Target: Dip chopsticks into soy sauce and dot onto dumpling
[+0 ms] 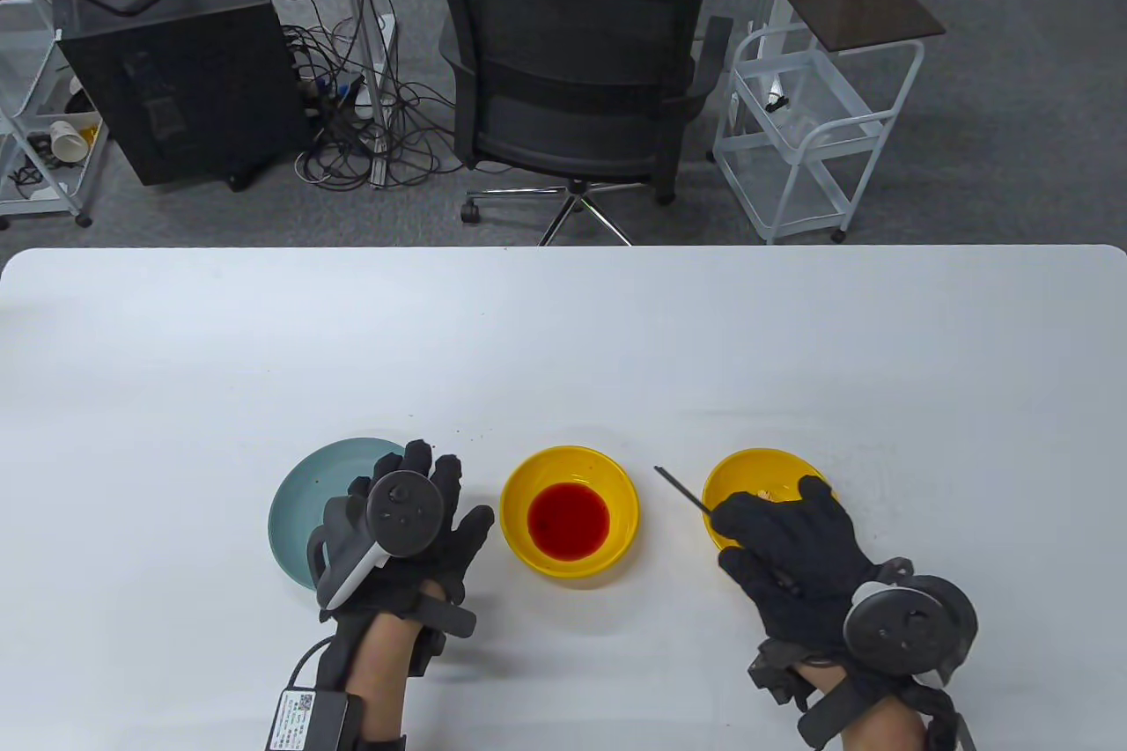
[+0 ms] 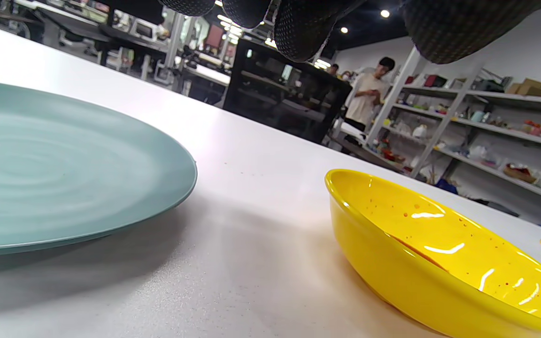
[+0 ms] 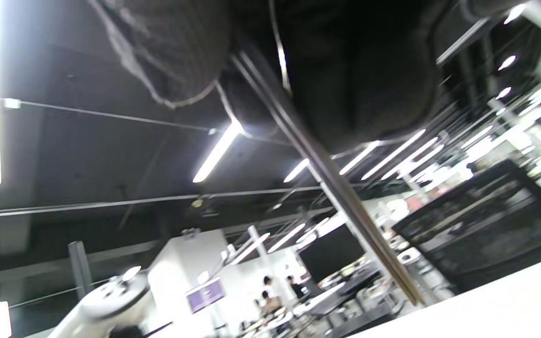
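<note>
Right hand (image 1: 784, 557) grips chopsticks (image 1: 682, 490), tips between sauce bowl (image 1: 570, 513) and dumpling bowl (image 1: 735, 478). Left hand (image 1: 405, 535), fingers spread, over teal plate (image 1: 304, 504), near table's (image 1: 563, 346) front edge.

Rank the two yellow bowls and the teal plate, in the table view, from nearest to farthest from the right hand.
From the right hand:
1. Yellow bowl on the right, partly under that hand.
2. Yellow bowl with red sauce, in the middle, to its left.
3. Teal plate, far left, under the left hand.
</note>
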{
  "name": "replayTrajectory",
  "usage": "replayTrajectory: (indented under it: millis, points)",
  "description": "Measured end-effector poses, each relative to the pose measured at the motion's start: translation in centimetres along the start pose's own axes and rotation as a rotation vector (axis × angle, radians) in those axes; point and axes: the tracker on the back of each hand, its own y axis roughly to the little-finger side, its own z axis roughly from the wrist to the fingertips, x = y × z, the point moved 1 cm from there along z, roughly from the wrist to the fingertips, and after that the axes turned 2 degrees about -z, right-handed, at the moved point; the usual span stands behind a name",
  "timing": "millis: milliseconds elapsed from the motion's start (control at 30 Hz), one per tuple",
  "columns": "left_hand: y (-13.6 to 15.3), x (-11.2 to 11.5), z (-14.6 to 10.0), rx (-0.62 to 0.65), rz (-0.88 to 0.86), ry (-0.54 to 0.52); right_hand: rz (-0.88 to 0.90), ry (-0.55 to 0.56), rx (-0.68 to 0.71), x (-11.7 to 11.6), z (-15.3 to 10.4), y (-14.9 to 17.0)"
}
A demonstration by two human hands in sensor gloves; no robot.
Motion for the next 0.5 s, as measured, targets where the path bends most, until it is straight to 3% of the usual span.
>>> replayTrajectory:
  millis: [233,500]
  points:
    - [0.2,0.0,0.0,-0.004,0.0,0.0,0.003,-0.157,0.011,-5.3,0.1,-0.3]
    - [-0.1,0.4,0.1,-0.006,0.009,0.014,0.006,-0.196,-0.01,-7.0,0.1,0.2]
